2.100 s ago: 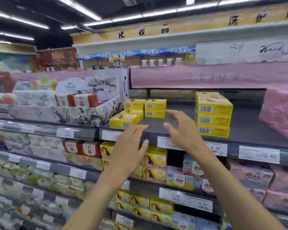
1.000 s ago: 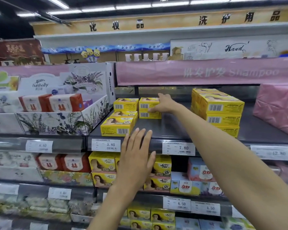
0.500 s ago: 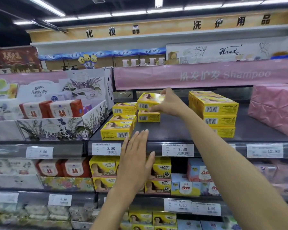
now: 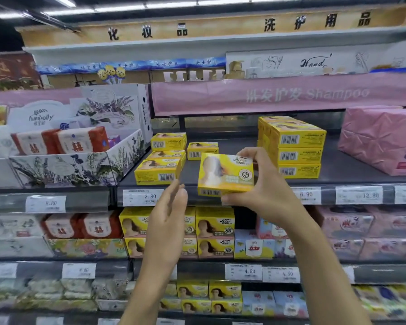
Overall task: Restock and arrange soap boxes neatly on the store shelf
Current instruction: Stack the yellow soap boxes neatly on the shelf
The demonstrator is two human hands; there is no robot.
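Yellow soap box [image 4: 225,174] now off the shelf [image 4: 338,171], right fingers [image 4: 250,153] pinching it, left fingers [image 4: 174,195] straight.

Held clear of the shelf [image 4: 232,141], tilted, portrait face outward: yellow soap box [image 4: 225,174]; matching boxes [image 4: 298,156] stacked behind, left and right.

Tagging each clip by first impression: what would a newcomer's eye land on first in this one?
The bright yellow soap box at the centre, pinched by the right hand just in front of the shelf, with the open left hand raised below and left of it. Next, the three-high stack of matching yellow boxes on the shelf to the right, under the pink Shampoo banner.
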